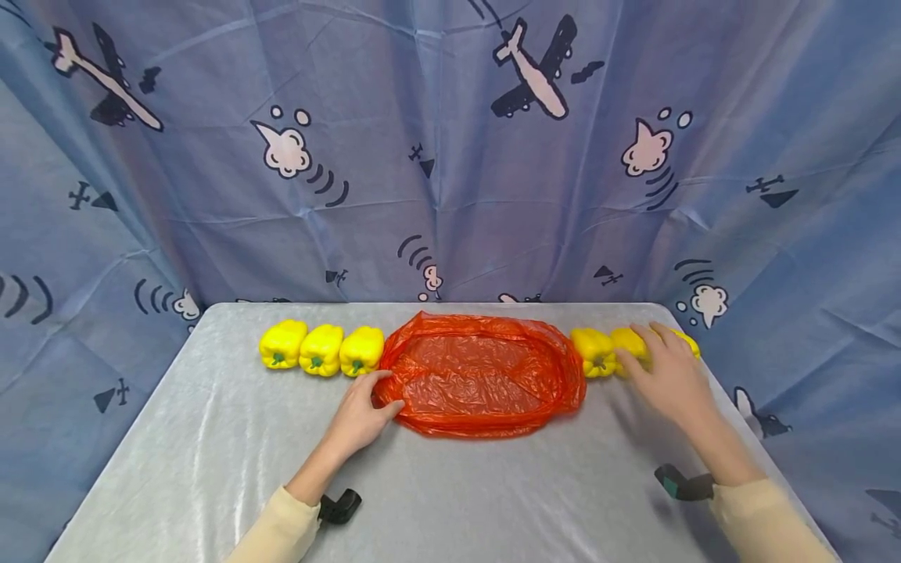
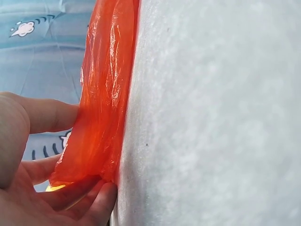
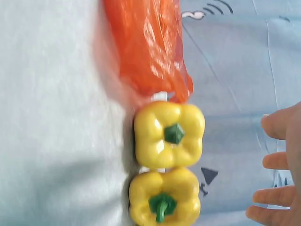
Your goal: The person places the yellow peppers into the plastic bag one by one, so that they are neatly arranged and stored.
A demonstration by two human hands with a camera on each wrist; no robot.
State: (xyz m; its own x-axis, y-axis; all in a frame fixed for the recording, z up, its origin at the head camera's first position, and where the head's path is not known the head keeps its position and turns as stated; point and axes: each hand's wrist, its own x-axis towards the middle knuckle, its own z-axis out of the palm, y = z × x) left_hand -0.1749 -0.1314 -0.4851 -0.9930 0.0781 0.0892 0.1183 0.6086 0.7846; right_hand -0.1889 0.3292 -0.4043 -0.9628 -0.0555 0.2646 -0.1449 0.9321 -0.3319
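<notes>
An open red plastic bag lies spread on the table, its rim forming a wide oval. At its left end my left hand holds the rim, the thumb over the edge and the other fingers round the outside. My right hand is raised over the yellow bell peppers on the right, fingers spread and apart from them in the right wrist view. Nearest the bag there is one bell pepper, with a second bell pepper beside it. More yellow shows behind the right hand, partly hidden.
Three more yellow bell peppers stand in a row left of the bag: an outer pepper, a middle pepper and an inner pepper. A grey cloth covers the table. Behind it hangs a blue curtain with printed planes.
</notes>
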